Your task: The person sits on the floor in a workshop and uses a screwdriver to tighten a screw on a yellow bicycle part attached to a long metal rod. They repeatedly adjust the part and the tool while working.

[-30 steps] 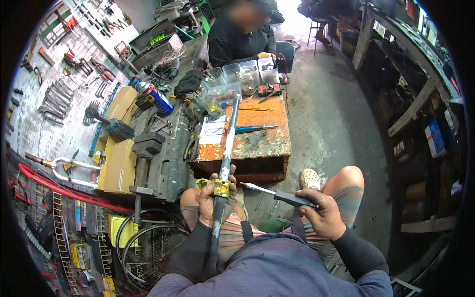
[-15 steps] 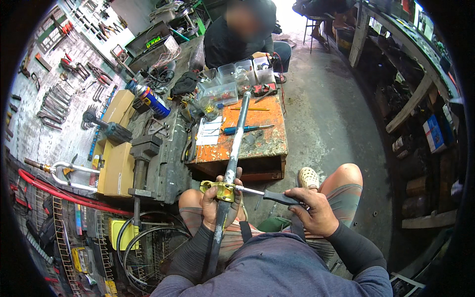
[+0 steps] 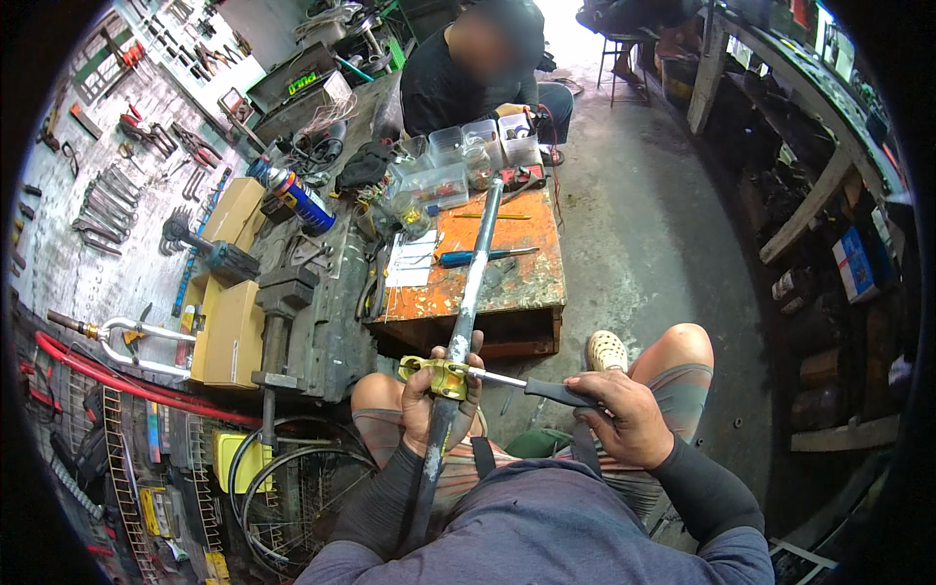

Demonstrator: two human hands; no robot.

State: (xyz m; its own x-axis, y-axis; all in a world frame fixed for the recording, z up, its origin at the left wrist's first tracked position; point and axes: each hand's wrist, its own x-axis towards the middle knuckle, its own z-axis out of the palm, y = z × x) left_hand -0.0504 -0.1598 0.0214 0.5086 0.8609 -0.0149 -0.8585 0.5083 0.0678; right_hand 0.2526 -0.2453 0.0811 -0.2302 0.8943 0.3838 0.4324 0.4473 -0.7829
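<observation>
A long metal tube [image 3: 476, 273], grey with whitish patches, slants from my lap up toward the orange bench. Around it sits a gold-coloured clamp-like bracket [image 3: 448, 380]. My left hand [image 3: 419, 417] is closed around the tube and bracket, its fingertips showing on the far side. In my right hand [image 3: 632, 419] is a screwdriver with a dark handle [image 3: 558, 392], gripped between thumb and fingers. Its shank runs left, and the tip meets the right side of the bracket; the exact contact is too small to make out.
On the paint-worn orange bench [image 3: 531, 283] lie a blue screwdriver [image 3: 487, 255], a pencil and a paper sheet [image 3: 410, 261]. Clear plastic bins [image 3: 439, 185] stand behind, near a seated person. A vise [image 3: 289, 290] and spray can [image 3: 300, 201] are left; wheels [image 3: 255, 497] lean below.
The tube's far end has swung slightly right, and the bracket and screwdriver have shifted a little right and down. Both hands keep their hold. The person opposite has moved their head slightly.
</observation>
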